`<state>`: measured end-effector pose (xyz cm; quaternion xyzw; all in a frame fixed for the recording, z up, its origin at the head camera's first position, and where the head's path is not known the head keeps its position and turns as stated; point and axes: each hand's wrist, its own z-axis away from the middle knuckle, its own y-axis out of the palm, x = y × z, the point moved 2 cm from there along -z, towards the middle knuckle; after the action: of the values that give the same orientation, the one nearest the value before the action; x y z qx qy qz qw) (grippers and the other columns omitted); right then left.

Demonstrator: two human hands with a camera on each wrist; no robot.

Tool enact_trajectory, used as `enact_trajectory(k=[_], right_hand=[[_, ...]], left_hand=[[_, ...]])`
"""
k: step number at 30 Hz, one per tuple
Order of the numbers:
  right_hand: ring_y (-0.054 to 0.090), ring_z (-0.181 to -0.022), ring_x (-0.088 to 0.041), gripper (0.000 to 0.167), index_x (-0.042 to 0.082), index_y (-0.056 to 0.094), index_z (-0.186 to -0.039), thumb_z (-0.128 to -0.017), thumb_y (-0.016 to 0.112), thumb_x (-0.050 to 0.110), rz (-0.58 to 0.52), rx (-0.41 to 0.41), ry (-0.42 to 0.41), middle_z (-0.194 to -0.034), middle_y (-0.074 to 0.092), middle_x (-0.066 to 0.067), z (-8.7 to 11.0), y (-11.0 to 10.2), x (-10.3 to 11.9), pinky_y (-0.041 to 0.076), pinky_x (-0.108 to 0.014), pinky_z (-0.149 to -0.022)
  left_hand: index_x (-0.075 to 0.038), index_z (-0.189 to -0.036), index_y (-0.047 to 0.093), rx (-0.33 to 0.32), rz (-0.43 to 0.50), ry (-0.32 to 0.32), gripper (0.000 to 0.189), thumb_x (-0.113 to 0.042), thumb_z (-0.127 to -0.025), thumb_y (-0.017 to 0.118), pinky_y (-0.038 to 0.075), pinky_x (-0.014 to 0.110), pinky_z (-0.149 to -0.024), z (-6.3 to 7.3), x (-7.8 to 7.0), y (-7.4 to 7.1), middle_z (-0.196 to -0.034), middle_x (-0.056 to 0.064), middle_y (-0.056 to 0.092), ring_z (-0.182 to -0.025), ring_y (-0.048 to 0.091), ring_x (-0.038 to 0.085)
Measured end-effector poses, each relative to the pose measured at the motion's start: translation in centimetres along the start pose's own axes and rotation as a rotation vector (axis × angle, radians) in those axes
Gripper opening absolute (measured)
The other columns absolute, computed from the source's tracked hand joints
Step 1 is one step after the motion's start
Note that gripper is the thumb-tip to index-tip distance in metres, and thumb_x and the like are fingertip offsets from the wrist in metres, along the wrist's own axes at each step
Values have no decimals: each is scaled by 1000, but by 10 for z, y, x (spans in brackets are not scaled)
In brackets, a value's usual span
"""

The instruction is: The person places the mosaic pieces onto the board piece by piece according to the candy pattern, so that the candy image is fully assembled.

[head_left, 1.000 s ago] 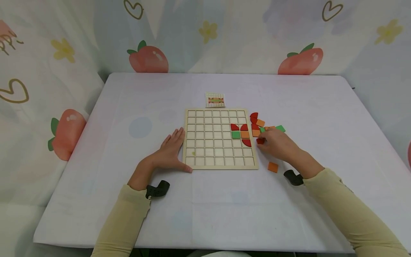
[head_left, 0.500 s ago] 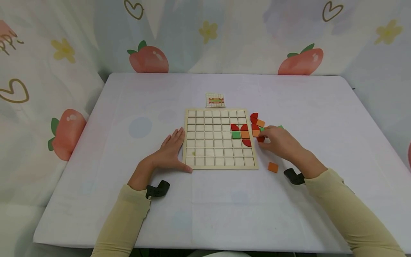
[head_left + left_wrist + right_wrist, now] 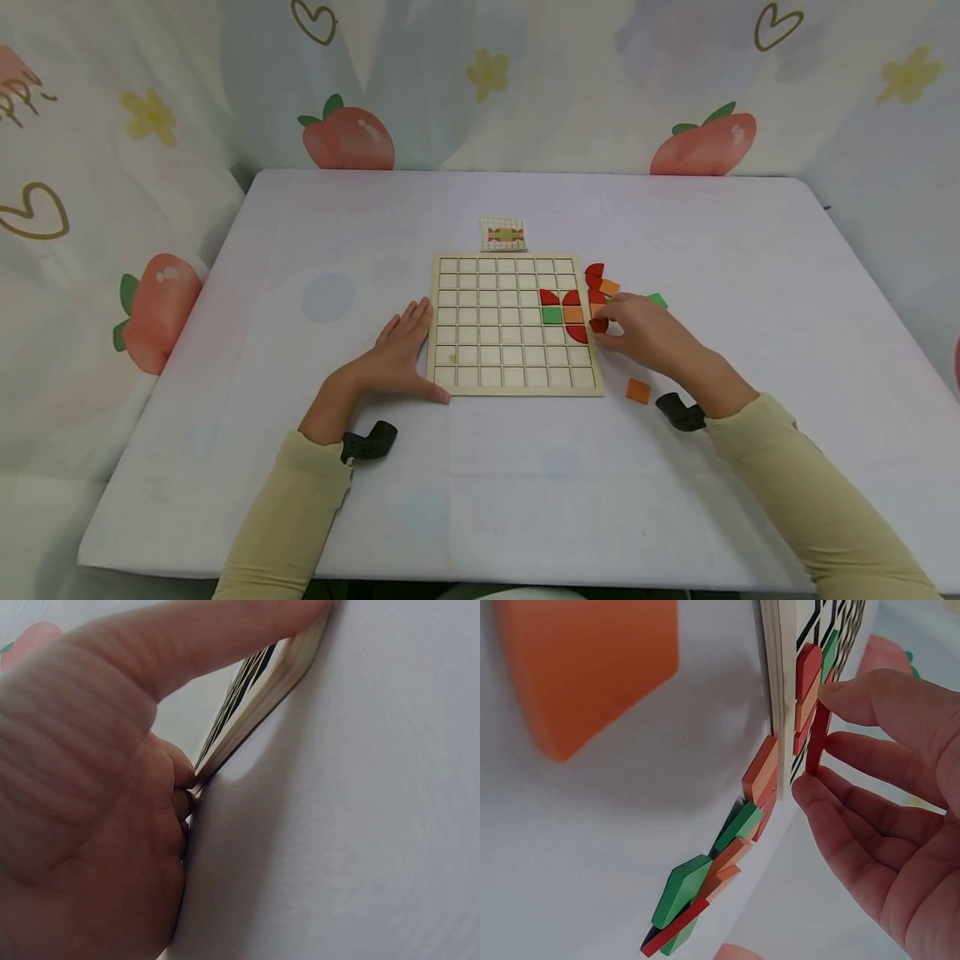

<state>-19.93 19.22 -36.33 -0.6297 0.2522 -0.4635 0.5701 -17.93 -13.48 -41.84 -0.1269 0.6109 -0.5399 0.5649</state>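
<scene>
A pale wooden grid board (image 3: 487, 356) lies on the table. Set in its right side are three red quarter-circle tiles, one of them at the upper left (image 3: 549, 297), plus a green square tile (image 3: 552, 315) and an orange square tile (image 3: 573, 315). My right hand (image 3: 648, 333) pinches another red tile (image 3: 820, 739) between thumb and fingertips at the board's right edge; in the right wrist view it stands on edge over the grid. Along the board's left side rests my left hand (image 3: 397, 354), fingers straight, thumb (image 3: 225, 637) against the near left corner.
Loose red, orange and green tiles (image 3: 595, 273) lie piled just right of the board, partly behind my right hand. One orange square (image 3: 638, 392) lies nearer, by my wrist. A small pattern card (image 3: 504, 235) sits beyond the board's far edge.
My right hand has shifted left from the loose tiles to the board's right edge, carrying the red tile. The left hand and the board have stayed in place.
</scene>
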Motion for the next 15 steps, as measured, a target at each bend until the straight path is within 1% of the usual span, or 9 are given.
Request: enact_trajectory(k=[9, 15], right_hand=[[57, -88, -27, 27, -5, 67, -103, -79, 72, 6, -8, -24, -60, -98, 64, -14, -3, 3, 9, 50, -36, -72], [56, -89, -26, 28, -3, 67, -104, -79, 72, 8, 8, -15, -57, -99, 63, -13, -6, 5, 12, 50, -35, -72]], left_hand=[[-2, -145, -9, 1, -3, -3, 129, -58, -64, 74, -7, 39, -107, -1, 2, 1, -152, 8, -12, -136, -16, 18], [-2, -145, -9, 4, -5, -4, 129, -58, -64, 74, -7, 39, -107, -1, 1, 1, -152, 8, -12, -136, -16, 18]])
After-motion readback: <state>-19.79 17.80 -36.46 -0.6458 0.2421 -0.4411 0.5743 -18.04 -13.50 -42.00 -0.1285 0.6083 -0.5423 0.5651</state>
